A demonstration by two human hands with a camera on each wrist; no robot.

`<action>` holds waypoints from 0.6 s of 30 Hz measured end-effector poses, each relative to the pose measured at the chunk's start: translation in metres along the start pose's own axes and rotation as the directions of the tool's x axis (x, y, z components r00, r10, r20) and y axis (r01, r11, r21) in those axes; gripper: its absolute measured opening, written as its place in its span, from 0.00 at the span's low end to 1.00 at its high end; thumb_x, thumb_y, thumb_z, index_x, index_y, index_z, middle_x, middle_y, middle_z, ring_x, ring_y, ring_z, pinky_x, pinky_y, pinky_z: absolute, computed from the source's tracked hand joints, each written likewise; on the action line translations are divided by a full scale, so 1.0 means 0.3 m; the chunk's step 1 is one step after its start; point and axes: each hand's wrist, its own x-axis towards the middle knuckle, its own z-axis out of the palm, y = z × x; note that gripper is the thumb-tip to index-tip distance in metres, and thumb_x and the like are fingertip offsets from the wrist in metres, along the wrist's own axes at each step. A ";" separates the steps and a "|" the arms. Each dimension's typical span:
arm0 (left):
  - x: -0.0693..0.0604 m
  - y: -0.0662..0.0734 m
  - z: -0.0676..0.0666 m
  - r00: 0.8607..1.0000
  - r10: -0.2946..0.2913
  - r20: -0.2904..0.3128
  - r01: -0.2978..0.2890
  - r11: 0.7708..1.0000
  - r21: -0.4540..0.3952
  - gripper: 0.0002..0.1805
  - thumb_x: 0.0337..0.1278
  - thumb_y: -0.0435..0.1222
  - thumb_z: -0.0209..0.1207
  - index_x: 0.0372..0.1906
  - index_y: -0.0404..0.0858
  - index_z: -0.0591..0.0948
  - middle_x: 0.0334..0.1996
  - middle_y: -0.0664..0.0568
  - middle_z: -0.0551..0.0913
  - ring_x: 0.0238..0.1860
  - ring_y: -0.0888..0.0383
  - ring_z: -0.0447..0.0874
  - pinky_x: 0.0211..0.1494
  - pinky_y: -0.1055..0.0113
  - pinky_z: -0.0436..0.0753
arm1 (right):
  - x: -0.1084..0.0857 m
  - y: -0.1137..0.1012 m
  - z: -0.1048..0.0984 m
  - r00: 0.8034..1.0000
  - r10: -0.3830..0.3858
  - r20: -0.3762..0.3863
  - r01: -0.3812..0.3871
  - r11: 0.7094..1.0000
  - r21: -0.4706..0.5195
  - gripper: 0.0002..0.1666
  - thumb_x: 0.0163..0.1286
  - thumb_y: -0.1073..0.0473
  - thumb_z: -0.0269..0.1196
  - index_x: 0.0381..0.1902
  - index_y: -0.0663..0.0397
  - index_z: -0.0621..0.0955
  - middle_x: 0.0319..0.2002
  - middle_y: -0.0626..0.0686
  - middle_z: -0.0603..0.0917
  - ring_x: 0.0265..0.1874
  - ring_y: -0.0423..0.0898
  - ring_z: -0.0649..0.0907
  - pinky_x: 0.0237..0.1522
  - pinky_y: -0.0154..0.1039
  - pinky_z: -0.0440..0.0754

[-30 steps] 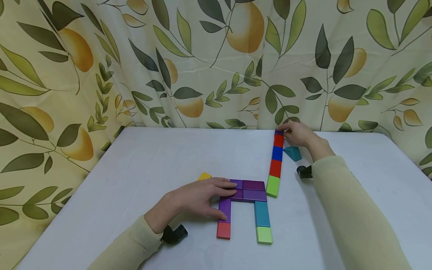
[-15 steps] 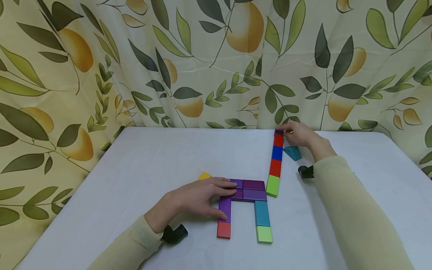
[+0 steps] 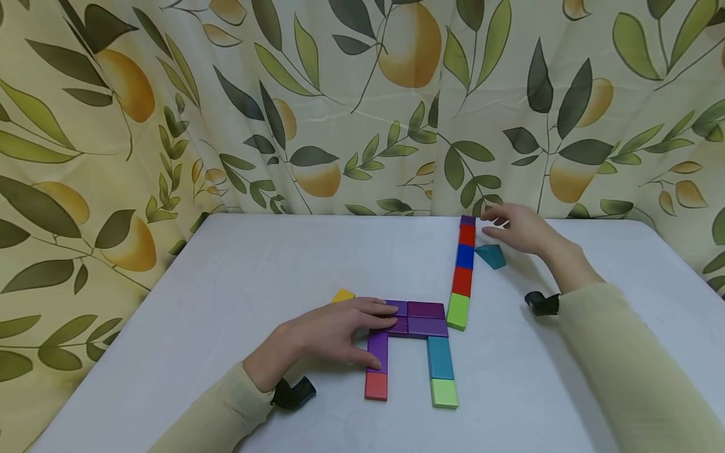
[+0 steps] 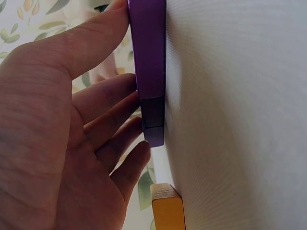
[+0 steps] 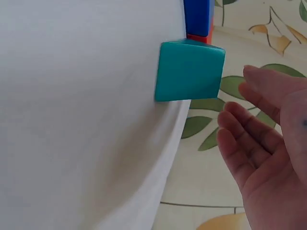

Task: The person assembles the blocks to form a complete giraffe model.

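My left hand (image 3: 334, 330) rests on the purple blocks (image 3: 426, 327), fingers spread over the left end and the thumb on the upright purple block (image 3: 377, 352). In the left wrist view its fingertips touch the edge of a purple block (image 4: 148, 48). My right hand (image 3: 523, 229) hovers just right of the far end of a column of blocks, holding nothing, fingers loosely bent. That column runs from a light green block (image 3: 458, 312) through red and blue ones to a small purple block (image 3: 467, 220). A teal wedge-shaped block (image 5: 189, 72) lies below the right hand.
A red block (image 3: 376, 386) ends the left leg of the purple shape; a teal block (image 3: 440, 358) and a light green block (image 3: 444, 394) form the right leg. A yellow block (image 3: 343, 295) lies partly behind the left hand. A patterned curtain (image 3: 362, 126) hangs behind the white table (image 3: 272, 251).
My right hand has let go of the small purple block at the column's far end and moved a little right. The left hand stays where it was.
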 end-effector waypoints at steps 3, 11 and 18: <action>0.002 -0.001 0.001 1.000 -0.004 0.001 0.004 1.000 -0.002 0.39 0.60 0.56 0.67 0.74 0.48 0.71 0.76 0.64 0.61 0.78 0.60 0.51 0.75 0.61 0.61 | -0.038 0.004 0.006 1.000 -0.005 0.007 0.005 1.000 -0.004 0.25 0.72 0.59 0.65 0.61 0.70 0.77 0.54 0.70 0.78 0.53 0.67 0.76 0.54 0.63 0.78; 0.002 0.001 0.000 1.000 -0.005 0.000 0.005 1.000 -0.001 0.39 0.60 0.56 0.67 0.74 0.47 0.71 0.76 0.63 0.60 0.78 0.60 0.51 0.75 0.62 0.61 | -0.091 -0.006 0.044 0.999 0.009 0.036 -0.007 0.999 -0.050 0.24 0.68 0.58 0.69 0.55 0.70 0.80 0.45 0.64 0.79 0.45 0.60 0.77 0.46 0.56 0.82; 0.002 -0.002 0.001 1.000 -0.005 0.002 0.005 1.000 -0.003 0.40 0.60 0.56 0.67 0.74 0.47 0.71 0.76 0.63 0.60 0.78 0.60 0.51 0.75 0.61 0.61 | -0.109 -0.011 0.047 0.998 0.016 0.059 -0.015 1.000 -0.018 0.20 0.68 0.64 0.66 0.54 0.71 0.79 0.40 0.59 0.81 0.40 0.56 0.77 0.44 0.52 0.81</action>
